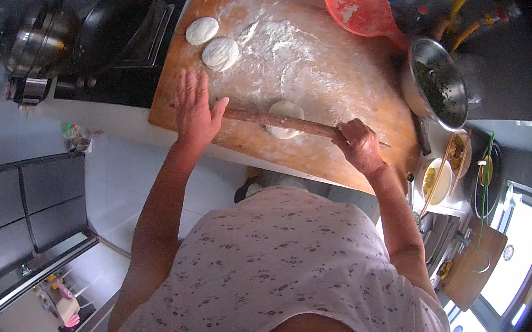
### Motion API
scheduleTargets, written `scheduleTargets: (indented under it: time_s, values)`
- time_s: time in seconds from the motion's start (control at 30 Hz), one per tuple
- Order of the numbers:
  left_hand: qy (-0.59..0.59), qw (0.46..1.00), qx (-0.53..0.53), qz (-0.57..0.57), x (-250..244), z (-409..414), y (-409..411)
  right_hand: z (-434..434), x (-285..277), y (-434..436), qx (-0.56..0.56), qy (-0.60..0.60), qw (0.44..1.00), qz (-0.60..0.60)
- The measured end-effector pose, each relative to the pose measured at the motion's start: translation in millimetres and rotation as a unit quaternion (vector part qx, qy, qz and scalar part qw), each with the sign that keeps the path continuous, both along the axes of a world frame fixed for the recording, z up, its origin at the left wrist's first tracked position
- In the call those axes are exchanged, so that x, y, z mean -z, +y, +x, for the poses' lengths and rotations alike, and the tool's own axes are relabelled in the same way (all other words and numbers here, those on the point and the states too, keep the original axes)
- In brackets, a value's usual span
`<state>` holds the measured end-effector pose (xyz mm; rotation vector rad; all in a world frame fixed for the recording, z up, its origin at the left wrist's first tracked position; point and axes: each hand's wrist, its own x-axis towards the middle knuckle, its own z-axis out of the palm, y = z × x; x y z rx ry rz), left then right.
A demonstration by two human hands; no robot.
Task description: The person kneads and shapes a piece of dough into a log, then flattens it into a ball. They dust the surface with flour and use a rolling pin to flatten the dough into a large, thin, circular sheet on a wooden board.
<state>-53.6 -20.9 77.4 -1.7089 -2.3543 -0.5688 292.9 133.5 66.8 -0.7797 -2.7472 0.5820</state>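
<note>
A wooden rolling pin point(252, 117) lies across a flattened round of dough point(287, 109), which shows on both sides of it. My right hand point(359, 143) is closed around the pin near its right end. At the pin's left end, my left hand point(198, 109) rests with fingers extended and thumb apart, its palm over the wood and not wrapped round it. Beyond my left fingers, two floured dough rounds point(220, 54) sit side by side on the wooden board point(349, 82). Loose flour point(280, 40) is spread over the board's far middle.
A black wok point(115, 21) and a steel pot point(39, 42) stand left on the cooktop. At the right are a red plastic scoop point(358, 7), a steel bowl of chopped greens point(437, 82), bowls with chopsticks point(436, 180) and a cutting board point(476, 264) by the sink.
</note>
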Motion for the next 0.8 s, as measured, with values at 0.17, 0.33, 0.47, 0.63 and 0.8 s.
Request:
scheduleTargets:
  time_s: [0.17, 0.33, 0.47, 0.63, 0.8]
  values:
    - [0.006, 0.986, 0.0, -0.165, 65.5, -19.5, -0.8, -9.3, 23.8, 18.5, -0.02, -0.04, 0.997, 0.058]
    - [0.049, 0.989, -0.062, -0.124, 66.0, -15.2, 23.3, -39.3, 53.6, 64.2, 0.04, -0.012, 0.992, 0.116]
    - [0.007, 0.995, -0.085, -0.048, 72.8, -42.0, 53.4, -68.3, 61.6, 100.7, 0.076, -0.058, 0.987, 0.132]
    - [0.015, 0.996, -0.058, -0.06, 46.5, -20.9, 38.2, -52.5, 48.2, 69.7, 0.09, -0.043, 0.99, 0.095]
    - [-0.012, 0.993, -0.012, -0.113, 35.7, 28.3, -53.5, 0.5, 38.3, 4.7, 0.011, -0.109, 0.992, 0.058]
